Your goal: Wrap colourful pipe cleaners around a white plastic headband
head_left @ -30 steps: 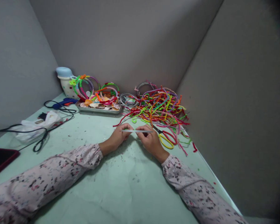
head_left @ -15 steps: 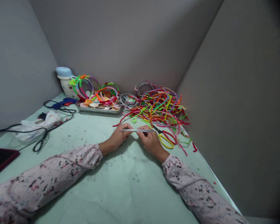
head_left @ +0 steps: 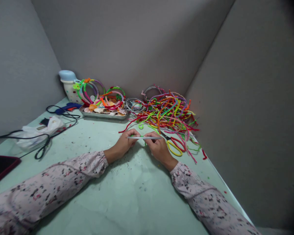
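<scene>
In the middle of the table, my left hand [head_left: 125, 142] and my right hand [head_left: 158, 147] are closed on a thin grey headband [head_left: 150, 137], seen edge-on. Thumbs and fingertips pinch it from either side, close together. A bit of green pipe cleaner [head_left: 141, 137] shows at the band between the fingertips; how it is fixed there is hidden. Just right of my right hand lie scissors [head_left: 175, 146] with red and yellow handles. Behind both hands spreads a tangled heap of coloured pipe cleaners [head_left: 170, 109].
A metal tray [head_left: 104, 115] of flat patterned pieces stands at the back, with coloured headbands [head_left: 112, 94] on it. Grey hoops [head_left: 134, 105] lie beside it. At left are a lidded cup [head_left: 70, 85], a blue tool [head_left: 66, 107], black cable [head_left: 47, 142], plastic bag [head_left: 34, 138] and phone [head_left: 2, 166].
A little green now shows at the band between my fingertips. The band sits slightly lower; both hands are otherwise almost where they were.
</scene>
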The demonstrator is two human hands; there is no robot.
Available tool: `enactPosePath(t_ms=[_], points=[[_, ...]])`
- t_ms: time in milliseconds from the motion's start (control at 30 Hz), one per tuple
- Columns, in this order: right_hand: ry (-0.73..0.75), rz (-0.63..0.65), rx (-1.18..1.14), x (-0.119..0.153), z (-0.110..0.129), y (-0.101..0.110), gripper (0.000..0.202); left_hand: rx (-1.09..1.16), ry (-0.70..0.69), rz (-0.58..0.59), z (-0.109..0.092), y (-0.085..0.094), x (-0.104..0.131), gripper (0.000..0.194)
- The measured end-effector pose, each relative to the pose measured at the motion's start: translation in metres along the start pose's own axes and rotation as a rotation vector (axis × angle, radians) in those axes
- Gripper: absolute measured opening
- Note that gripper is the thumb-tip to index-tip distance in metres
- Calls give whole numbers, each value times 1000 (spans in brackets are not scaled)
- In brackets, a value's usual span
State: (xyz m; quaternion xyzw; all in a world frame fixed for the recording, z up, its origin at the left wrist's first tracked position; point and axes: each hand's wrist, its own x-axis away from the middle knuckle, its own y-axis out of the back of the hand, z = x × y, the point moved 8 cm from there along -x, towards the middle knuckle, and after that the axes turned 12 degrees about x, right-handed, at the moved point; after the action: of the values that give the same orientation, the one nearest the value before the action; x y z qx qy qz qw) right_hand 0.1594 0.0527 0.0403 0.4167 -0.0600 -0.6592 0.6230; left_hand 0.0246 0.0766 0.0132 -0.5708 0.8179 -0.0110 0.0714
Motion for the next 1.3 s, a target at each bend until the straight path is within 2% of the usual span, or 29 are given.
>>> enactPosePath(t_ms=[300, 700, 833, 1100, 1300], points=[[-86, 62, -74, 1, -4, -4, 18, 53, 29, -6, 3, -2, 0, 22], [-154, 97, -161, 1, -12, -8, 22, 18, 15, 0, 4, 0, -1, 14], [-163, 110, -159, 1, -10, -8, 22, 14, 48, -10, 7, 1, -1, 13], [-158, 120, -151, 1, -9, -9, 30, -17, 15, -14, 0, -1, 0, 11], [-180, 125, -172, 2, -13, -11, 23, 19, 19, -3, 2, -1, 0, 15]])
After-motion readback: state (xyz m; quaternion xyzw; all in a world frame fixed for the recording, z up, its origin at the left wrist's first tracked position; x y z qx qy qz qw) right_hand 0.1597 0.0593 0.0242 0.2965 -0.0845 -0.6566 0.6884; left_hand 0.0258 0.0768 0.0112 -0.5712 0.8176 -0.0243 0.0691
